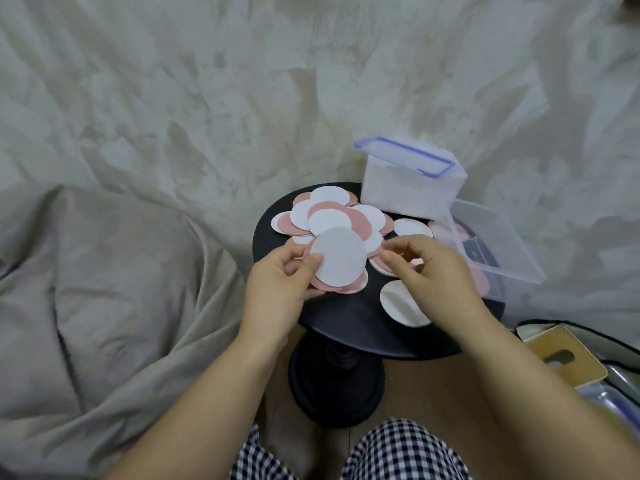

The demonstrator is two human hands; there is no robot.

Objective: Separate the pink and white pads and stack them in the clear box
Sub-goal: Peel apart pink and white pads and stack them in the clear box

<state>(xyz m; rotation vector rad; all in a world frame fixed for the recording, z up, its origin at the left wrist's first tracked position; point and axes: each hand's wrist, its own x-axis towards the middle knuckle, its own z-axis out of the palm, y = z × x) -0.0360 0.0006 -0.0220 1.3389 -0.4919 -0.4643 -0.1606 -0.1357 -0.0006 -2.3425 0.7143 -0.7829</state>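
Left hand [280, 282] pinched white pad [341, 259], pink ones beneath, at left edge, likely steadying for separation. Right hand [426, 268] curled at its right edge; grip unclear. Mixed pile [329, 216] far on worktop [346, 323]; clear box [495, 233] right, open for stacking.

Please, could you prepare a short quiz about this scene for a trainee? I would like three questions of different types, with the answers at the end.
1. True or false: the left hand holds a round white pad that lies on top of round pink pads.
2. Where does the clear plastic box stand? A) on the floor; B) on the right side of the round black table; C) on the person's lap.
3. Fill in the blank: the clear lid behind the box has a ___ rim.

Key: 1 true; 2 B; 3 blue.
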